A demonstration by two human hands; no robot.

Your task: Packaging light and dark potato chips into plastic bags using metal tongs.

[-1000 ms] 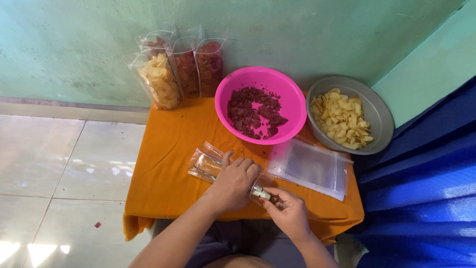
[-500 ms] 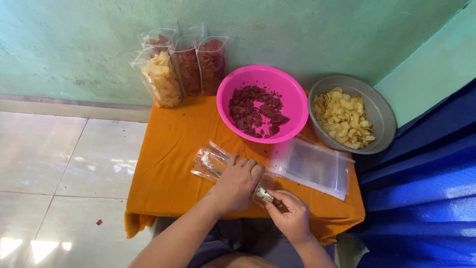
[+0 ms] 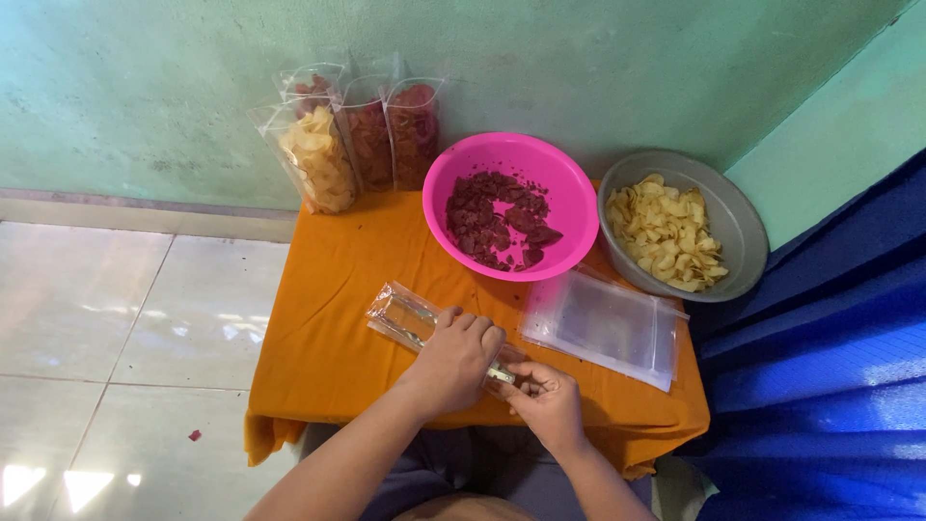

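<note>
- Orange cloth [image 3: 338, 318] over the surface: matt, woven, softly creased.
- Pink bowl [image 3: 569, 183] on the cloth: smooth, glossy plastic.
- Grey bowl [image 3: 743, 227] just right of the pink bowl: dull metal, scuffed.
- Empty bags [image 3: 603, 328] in front of the pink bowl: clear, shiny plastic film.
- Narrow pouch [image 3: 400, 314] under the left hand [image 3: 458, 362]: clear, glinting film.
- Filled packets [image 3: 362, 140] left of the pink bowl: glossy, transparent plastic.
- Floor tiles [image 3: 106, 309]: pale, polished, reflective.

A narrow clear plastic bag [image 3: 410, 318] lies flat on the orange tabletop [image 3: 328, 318], angled from upper left down to lower right. Its upper end is free and glossy; its lower end is covered by the left hand [image 3: 455, 359] and pinched by the right hand [image 3: 548, 403]. A small metallic object [image 3: 500, 372] shows between the hands; what it is cannot be told.
</note>
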